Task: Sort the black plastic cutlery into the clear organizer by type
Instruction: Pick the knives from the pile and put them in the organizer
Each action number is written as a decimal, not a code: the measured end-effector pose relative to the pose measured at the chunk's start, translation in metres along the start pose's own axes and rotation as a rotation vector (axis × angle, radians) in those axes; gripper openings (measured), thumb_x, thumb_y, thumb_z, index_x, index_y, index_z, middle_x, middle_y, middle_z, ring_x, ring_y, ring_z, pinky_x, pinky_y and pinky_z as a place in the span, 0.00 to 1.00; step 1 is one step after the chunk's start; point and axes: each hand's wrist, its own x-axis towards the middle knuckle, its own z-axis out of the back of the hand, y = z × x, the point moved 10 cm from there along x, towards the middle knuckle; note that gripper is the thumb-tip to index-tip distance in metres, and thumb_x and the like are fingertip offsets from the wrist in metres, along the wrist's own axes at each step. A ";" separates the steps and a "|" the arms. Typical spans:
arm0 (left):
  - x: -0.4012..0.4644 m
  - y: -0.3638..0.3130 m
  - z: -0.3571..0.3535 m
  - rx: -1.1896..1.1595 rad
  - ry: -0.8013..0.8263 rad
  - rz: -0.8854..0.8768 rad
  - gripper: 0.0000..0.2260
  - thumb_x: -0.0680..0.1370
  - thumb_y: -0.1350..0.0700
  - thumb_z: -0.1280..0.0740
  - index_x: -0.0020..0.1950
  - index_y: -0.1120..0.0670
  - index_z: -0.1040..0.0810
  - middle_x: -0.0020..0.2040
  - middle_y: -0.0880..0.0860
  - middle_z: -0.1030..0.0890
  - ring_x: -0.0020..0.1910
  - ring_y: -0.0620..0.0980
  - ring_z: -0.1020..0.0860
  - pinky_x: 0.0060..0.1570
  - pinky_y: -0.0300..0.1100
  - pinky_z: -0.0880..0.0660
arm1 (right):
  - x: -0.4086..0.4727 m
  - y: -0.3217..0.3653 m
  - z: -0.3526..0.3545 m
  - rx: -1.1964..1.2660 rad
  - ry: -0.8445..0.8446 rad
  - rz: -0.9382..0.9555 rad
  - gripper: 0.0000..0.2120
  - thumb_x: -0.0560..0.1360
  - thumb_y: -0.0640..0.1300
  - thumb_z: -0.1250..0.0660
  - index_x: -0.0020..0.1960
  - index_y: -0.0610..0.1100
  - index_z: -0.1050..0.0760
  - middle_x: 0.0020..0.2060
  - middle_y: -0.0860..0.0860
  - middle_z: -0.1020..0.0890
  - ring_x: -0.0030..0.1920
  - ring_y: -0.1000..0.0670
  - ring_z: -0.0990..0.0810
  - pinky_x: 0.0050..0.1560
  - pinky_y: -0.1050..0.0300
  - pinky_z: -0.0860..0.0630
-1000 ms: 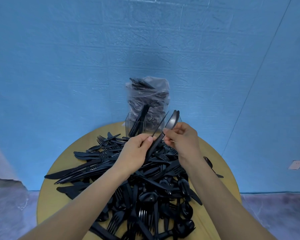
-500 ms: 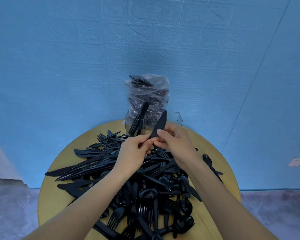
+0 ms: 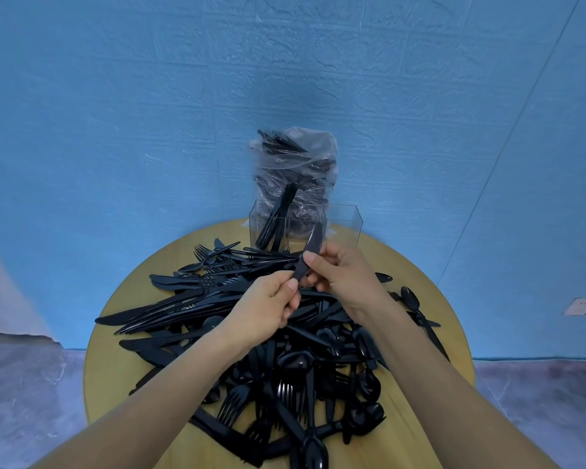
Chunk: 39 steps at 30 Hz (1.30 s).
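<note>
Forearms cut off by bottom edge. Round table (image 3: pixel 115 350) near rim cropped likewise. Knife (image 3: pixel 310 253) handle hidden inside both hands. Clear organizer (image 3: pixel 344 220) dividers indistinct; bagged cutlery (image 3: pixel 295 164) types unreadable through plastic.

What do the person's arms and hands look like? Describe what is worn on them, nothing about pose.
Both forearms come in bare from the bottom edge: no sleeves show in the frame. The left hand and right hand wear no gloves, and no watch, bracelet or ring can be seen on either. The fingernails look short and unpainted. No markings or cables are visible.
</note>
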 end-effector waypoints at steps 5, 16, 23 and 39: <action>0.001 0.027 0.036 -0.071 -0.175 0.117 0.12 0.83 0.59 0.47 0.51 0.55 0.23 0.28 0.45 0.31 0.26 0.42 0.36 0.27 0.35 0.38 | 0.020 -0.022 0.020 -0.335 -0.123 -0.022 0.07 0.80 0.43 0.39 0.48 0.44 0.23 0.40 0.53 0.21 0.42 0.55 0.24 0.45 0.61 0.28; 0.031 0.047 0.085 -0.070 -0.327 0.135 0.13 0.83 0.59 0.47 0.52 0.55 0.23 0.31 0.49 0.30 0.26 0.43 0.35 0.30 0.37 0.35 | 0.096 -0.044 0.021 -0.959 -0.071 0.059 0.17 0.77 0.48 0.34 0.64 0.44 0.28 0.62 0.46 0.26 0.63 0.45 0.30 0.64 0.51 0.33; 0.042 0.055 0.086 -0.089 -0.328 0.136 0.13 0.83 0.59 0.47 0.50 0.53 0.23 0.32 0.49 0.29 0.25 0.43 0.34 0.29 0.37 0.35 | 0.113 -0.064 -0.026 -1.172 0.222 0.051 0.25 0.77 0.53 0.36 0.71 0.49 0.35 0.69 0.47 0.31 0.69 0.43 0.36 0.69 0.44 0.39; 0.042 0.050 0.089 -0.097 -0.344 0.107 0.13 0.83 0.59 0.47 0.49 0.52 0.23 0.31 0.48 0.29 0.26 0.43 0.34 0.30 0.38 0.35 | 0.098 -0.029 -0.012 -1.133 0.121 0.254 0.11 0.79 0.46 0.38 0.58 0.47 0.21 0.49 0.48 0.23 0.52 0.46 0.26 0.52 0.50 0.28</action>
